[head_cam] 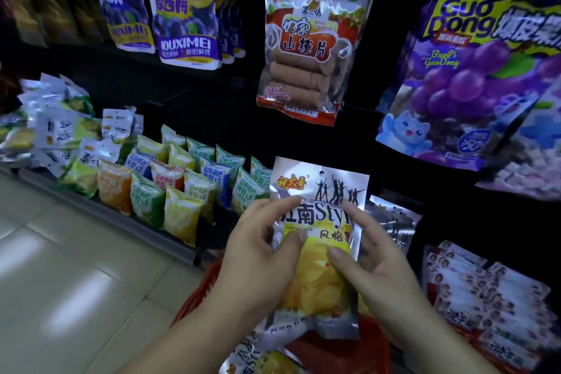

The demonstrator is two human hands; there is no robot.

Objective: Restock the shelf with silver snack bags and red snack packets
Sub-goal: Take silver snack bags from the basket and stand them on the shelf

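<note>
Fingertips of the left hand (258, 255) and right hand (376, 258) clamp opposite edges of an upright silver snack bag (321, 191). At 6 o'clock, a red basket (194, 300) holds another silver bag (243, 355). Small packets (182, 209) stand shelved at 9 o'clock.

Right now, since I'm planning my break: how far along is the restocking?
Done: shelved silver bags show just behind. In hand: left hand and right hand hold one silver snack bag above the red basket. Left: spare silver bags lie in the basket.
</note>
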